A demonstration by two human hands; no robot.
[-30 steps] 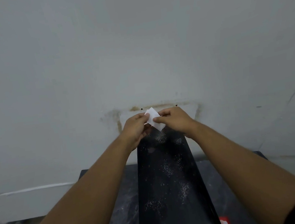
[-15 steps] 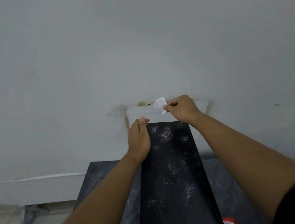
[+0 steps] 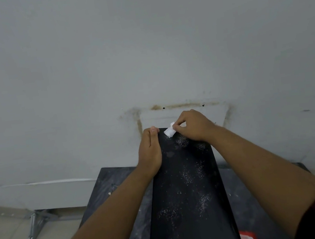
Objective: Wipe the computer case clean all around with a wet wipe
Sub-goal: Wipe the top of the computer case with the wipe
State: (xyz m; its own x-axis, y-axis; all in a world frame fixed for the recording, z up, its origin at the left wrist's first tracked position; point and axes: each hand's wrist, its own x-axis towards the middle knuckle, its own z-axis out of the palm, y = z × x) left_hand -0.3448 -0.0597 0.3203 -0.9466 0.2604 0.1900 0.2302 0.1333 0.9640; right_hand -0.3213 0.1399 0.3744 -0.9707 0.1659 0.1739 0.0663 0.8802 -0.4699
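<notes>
Where the fingers [image 3: 177, 124] of the right hand [image 3: 193, 127] curl and pinch it, the folded wet wipe [image 3: 169, 132] touches the far end of the top of the computer case [image 3: 187, 195], near its left corner. Soft, limp and light, the wipe should be bunched between thumb and fingers, as it is. Straight and together, the fingers [image 3: 152, 138] of the left hand [image 3: 150, 153] lie along the case's far left edge, steadying it. Stiff, smooth and probably heavy, the dust-speckled black case stands on the dark counter [image 3: 109, 185] and is best braced by its edges.
</notes>
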